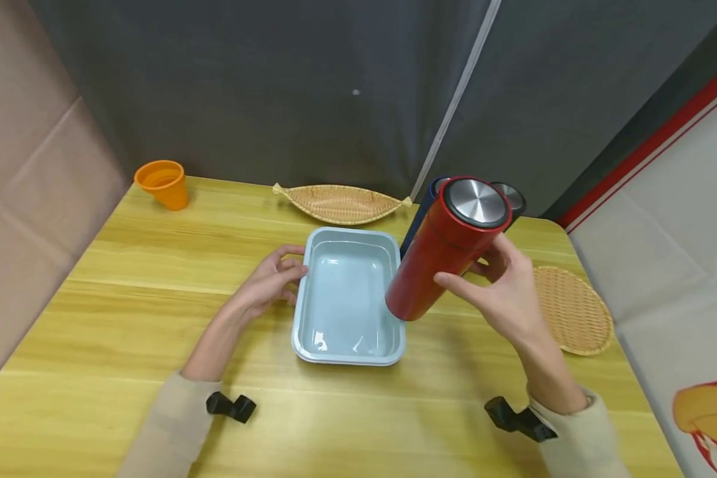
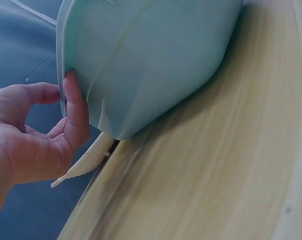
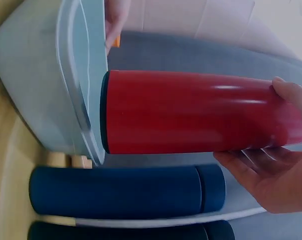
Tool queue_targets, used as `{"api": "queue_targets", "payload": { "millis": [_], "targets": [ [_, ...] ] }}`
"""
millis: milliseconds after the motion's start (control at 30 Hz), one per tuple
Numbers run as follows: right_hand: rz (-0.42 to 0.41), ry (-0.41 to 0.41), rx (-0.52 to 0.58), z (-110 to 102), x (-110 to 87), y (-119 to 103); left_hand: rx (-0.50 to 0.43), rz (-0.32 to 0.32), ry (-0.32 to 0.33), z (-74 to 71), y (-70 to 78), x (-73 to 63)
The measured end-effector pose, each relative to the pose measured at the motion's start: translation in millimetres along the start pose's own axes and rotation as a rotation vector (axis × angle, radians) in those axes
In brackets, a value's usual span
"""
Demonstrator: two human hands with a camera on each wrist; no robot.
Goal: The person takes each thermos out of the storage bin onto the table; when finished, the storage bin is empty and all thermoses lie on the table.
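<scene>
A pale blue rectangular basin (image 1: pixel 348 360) stands in the middle of the wooden table. My left hand (image 1: pixel 269 282) pinches its left rim, with fingers against the outer wall (image 2: pixel 156 55) in the left wrist view. My right hand (image 1: pixel 508 292) grips a red thermos flask (image 1: pixel 436 259) with a steel-topped lid, its fingers wrapped around the upper part. The flask is raised and tilted, its base beside the basin's right rim. In the right wrist view, the base stands close to the rim; whether they touch I cannot tell.
A blue thermos (image 3: pixel 115 190) and a dark thermos (image 3: pixel 120 231) stand upright behind the red one. A boat-shaped wicker basket (image 1: pixel 340 204) lies at the back, an orange cup (image 1: pixel 170 189) at the back left, and a round woven mat (image 1: pixel 573 312) at the right.
</scene>
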State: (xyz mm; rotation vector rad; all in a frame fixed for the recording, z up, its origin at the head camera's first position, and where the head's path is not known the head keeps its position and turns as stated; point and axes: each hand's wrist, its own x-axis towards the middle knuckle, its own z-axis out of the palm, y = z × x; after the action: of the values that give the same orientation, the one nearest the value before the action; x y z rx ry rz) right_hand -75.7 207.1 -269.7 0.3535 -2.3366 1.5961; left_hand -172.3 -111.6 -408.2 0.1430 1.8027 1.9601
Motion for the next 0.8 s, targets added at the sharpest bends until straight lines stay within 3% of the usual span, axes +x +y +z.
{"api": "queue_targets", "payload": {
  "millis": [233, 367, 600, 800],
  "targets": [
    [-0.008, 0.043, -0.005, -16, -0.8, 12, -0.003, 0.001, 0.006, -0.2, -1.1, 0.1],
    [0.004, 0.115, 0.063, -30, -8.3, 25, -0.008, -0.001, 0.016, -0.6, -1.5, 1.2],
    [0.138, 0.257, 0.072, -53, -26.5, 50, -0.024, -0.005, 0.026, -0.5, 0.8, 2.3],
    [0.197, 0.29, 0.1, -64, -29.7, 69, -0.014, -0.004, 0.026, -1.6, -0.9, 1.4]
  ]
}}
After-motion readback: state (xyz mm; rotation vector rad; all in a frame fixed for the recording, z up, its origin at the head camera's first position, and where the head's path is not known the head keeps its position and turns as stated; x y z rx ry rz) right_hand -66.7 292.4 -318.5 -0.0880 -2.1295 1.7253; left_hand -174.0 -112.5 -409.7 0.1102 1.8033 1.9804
